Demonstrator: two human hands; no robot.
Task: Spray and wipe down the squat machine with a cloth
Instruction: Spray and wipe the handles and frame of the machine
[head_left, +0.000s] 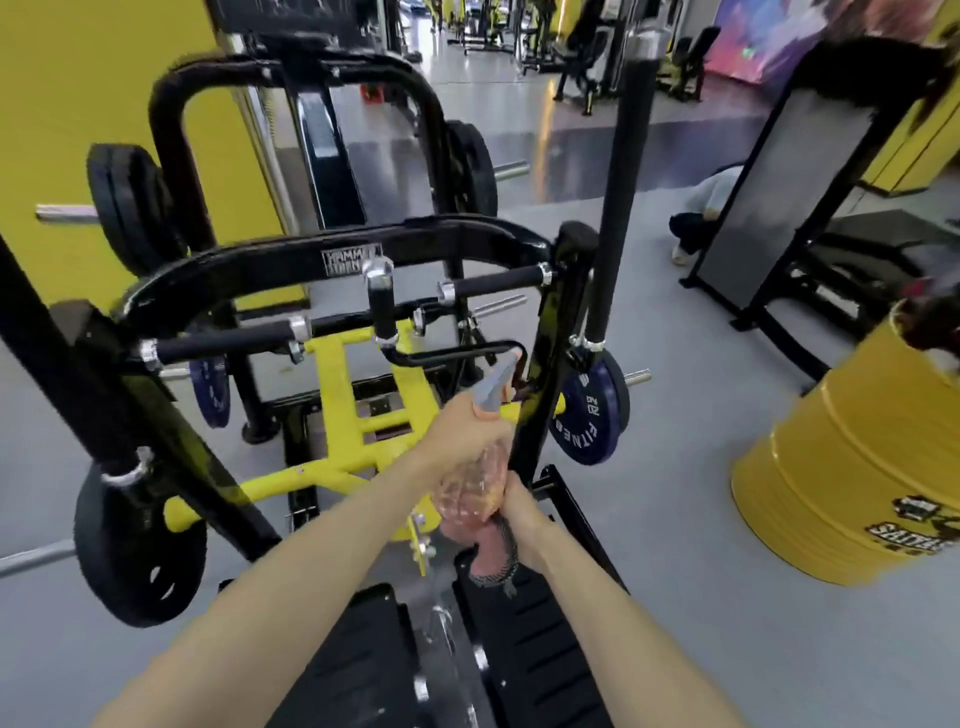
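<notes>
The squat machine (415, 244) fills the middle of the view, with a black curved frame, padded black handles and a yellow base. In front of its right upright, my left hand (457, 431) grips the grey-blue trigger head of a clear spray bottle (475, 491). The nozzle points up and away toward the upright. My right hand (519, 506) is closed just below, against the bottle's lower body, and holds a pinkish cloth (491, 553) with a dark patterned edge. The cloth hangs over the black ribbed footplate (540, 654).
A yellow steel drum (841, 467) stands on the floor at right. Blue weight plates (592, 410) and black plates (140, 540) hang on the machine's pegs. Another machine's grey pad (779, 197) stands at the right rear, with a crouching person (701, 218) beside it.
</notes>
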